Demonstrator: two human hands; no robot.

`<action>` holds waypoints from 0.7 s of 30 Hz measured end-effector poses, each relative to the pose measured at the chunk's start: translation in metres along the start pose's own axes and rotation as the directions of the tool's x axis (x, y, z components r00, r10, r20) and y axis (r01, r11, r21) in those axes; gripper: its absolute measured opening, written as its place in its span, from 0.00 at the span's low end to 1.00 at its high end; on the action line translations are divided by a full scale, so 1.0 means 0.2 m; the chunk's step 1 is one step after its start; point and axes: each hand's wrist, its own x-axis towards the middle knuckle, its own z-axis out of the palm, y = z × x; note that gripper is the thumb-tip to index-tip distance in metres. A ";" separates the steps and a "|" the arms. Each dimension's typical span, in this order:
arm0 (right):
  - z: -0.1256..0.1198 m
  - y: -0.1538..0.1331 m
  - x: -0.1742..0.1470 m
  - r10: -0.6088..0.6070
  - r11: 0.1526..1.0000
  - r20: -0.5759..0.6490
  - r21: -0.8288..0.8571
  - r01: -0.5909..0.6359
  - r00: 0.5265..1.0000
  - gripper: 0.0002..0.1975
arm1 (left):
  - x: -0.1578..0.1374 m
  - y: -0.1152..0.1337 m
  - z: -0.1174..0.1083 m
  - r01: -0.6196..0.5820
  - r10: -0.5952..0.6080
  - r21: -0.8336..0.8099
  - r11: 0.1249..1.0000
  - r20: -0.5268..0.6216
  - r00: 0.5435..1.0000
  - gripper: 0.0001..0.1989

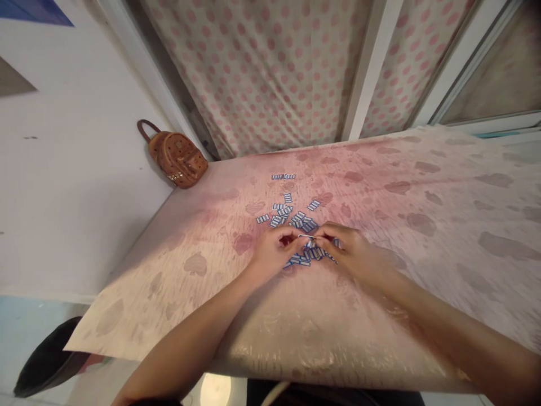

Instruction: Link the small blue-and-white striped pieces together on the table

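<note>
Above the table, my left hand point(274, 248) and my right hand point(349, 245) are close together, with thumbs and fingers pinched. Between their fingertips is a small white piece with a dark blue edge point(306, 236); its exact kind is too small to make out. Several similar blue-edged strips, each divided into pale rectangles, lie in a loose pile point(316, 254) beneath and between the hands. More strips point(298, 217) are scattered just beyond my fingers. Farther back lies a straight row of strips point(283, 177). My hands partly cover the near pile.
A pink and cream cloth with leaf-like prints covers the table point(422, 197). At its far left corner, a small brown backpack point(180, 158) leans against the white wall point(84, 186). A polka-dot curtain point(274, 73) hangs behind the table. A black object point(48, 358) is at lower left.
</note>
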 end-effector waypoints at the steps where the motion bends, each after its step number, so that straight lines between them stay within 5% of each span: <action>1: 0.00 0.01 0.00 -0.001 1.000 -0.001 -0.004 0.001 1.000 0.11 | 0.00 -0.01 0.00 0.004 -0.004 0.004 1.000 -0.034 0.999 0.14; 5: -0.03 0.09 -0.01 0.108 0.994 -0.117 -0.007 -0.109 0.987 0.13 | 0.03 -0.04 -0.04 0.023 -0.019 0.017 1.000 -0.184 0.983 0.12; 9: -0.07 0.16 0.00 0.251 0.968 -0.075 0.023 -0.250 0.965 0.14 | 0.04 -0.08 -0.07 0.037 -0.037 -0.007 0.999 -0.220 0.975 0.11; 15: -0.09 0.19 0.01 0.225 0.973 0.043 -0.055 -0.223 0.973 0.12 | 0.04 -0.08 -0.07 0.044 -0.040 0.013 0.999 -0.213 0.976 0.10; 21: -0.07 0.21 0.01 0.161 0.976 -0.047 -0.141 -0.166 0.986 0.11 | 0.04 -0.09 -0.07 0.047 -0.039 0.031 0.998 -0.217 0.975 0.10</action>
